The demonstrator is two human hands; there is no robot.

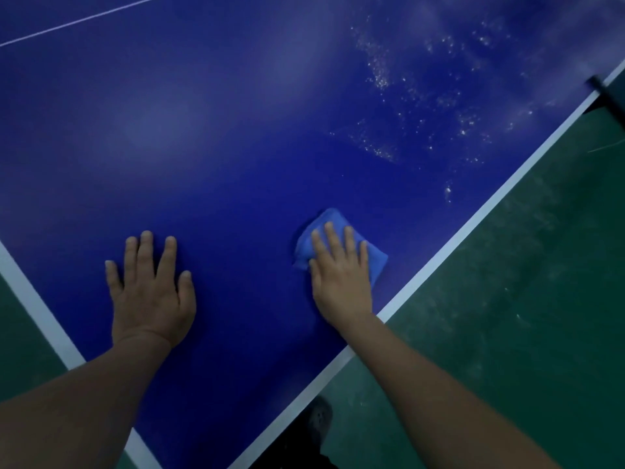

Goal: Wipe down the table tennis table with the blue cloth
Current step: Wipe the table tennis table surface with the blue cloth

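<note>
The dark blue table tennis table (236, 130) fills most of the view, seen from its near corner, with white edge lines on both sides. A folded blue cloth (375, 257) lies on the table near the right edge. My right hand (340, 275) presses flat on the cloth with straight fingers. My left hand (150, 289) rests flat on the bare table surface to the left, fingers spread. White specks and droplets (382, 79) dot the table surface further up on the right.
Green floor (507, 299) lies beyond the table's right edge and at the lower left. A black net post (605, 93) clamps the table's edge at the far right. A dark shoe (319, 418) shows below the table corner.
</note>
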